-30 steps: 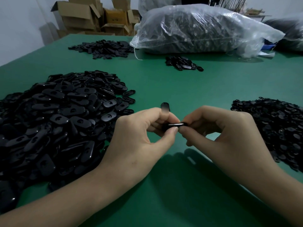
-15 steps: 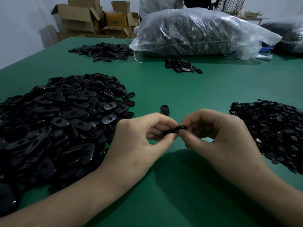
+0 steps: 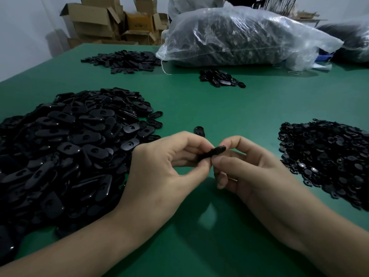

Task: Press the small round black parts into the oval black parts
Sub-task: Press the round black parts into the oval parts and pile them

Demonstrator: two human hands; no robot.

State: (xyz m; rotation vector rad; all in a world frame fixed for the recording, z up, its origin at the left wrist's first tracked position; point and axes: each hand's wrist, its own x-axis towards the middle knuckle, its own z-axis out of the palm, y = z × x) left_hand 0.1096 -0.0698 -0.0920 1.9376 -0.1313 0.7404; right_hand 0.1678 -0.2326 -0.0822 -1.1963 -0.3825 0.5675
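Observation:
Both hands meet above the green table [image 3: 229,108] and pinch one black oval part [image 3: 212,153], which is tilted with its right end higher. My left hand [image 3: 167,166] grips its lower left end between thumb and fingers. My right hand [image 3: 247,166] holds the upper right end, thumb underneath. Whether a round part sits in it is hidden by the fingers. A big heap of oval parts [image 3: 65,148] lies to the left. A heap of small round parts [image 3: 327,154] lies to the right. One single oval part [image 3: 199,131] rests just beyond my hands.
Farther back lie a small cluster of oval parts [image 3: 220,78] and a flat pile of black pieces [image 3: 123,60]. A large clear plastic bag of parts [image 3: 239,37] sits at the far edge, another bag [image 3: 351,41] at far right. Cardboard boxes [image 3: 99,23] stand behind the table.
The oval part has tipped from level to slanted, right end up. Both hands have shifted slightly lower in the view, still pinching it together.

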